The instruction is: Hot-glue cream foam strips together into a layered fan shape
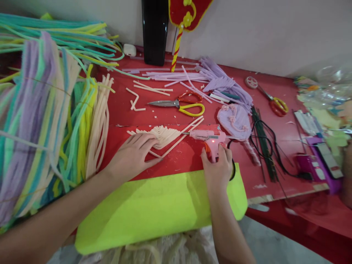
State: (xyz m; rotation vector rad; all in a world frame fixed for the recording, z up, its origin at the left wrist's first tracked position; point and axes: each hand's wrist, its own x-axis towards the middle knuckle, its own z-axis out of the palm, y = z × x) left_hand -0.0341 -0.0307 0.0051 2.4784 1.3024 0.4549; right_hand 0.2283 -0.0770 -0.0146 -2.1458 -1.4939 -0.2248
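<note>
My right hand (217,165) grips a pink glue gun (207,135), its small light glowing red. The gun's nozzle points left, close to the cream pipe cleaners. My left hand (134,150) lies over the left end of a leaf-like piece of cream pipe cleaners (166,135), fingers stretched out and thumb apart. A bent cream pipe cleaner (176,146) runs in a V below that piece, with the thumb near its bend. The fingertips partly hide the piece's left side. Red-and-yellow scissors (178,103) lie just beyond.
Pastel pipe cleaner bundles (35,121) fill the left. Lilac pipe cleaners (220,79) and a lilac fan-shaped piece (235,121) lie right of centre. Farther right are second scissors (278,106), dark green stems (264,146) and a black cord (286,169). A lime-green sheet (154,209) covers the front edge.
</note>
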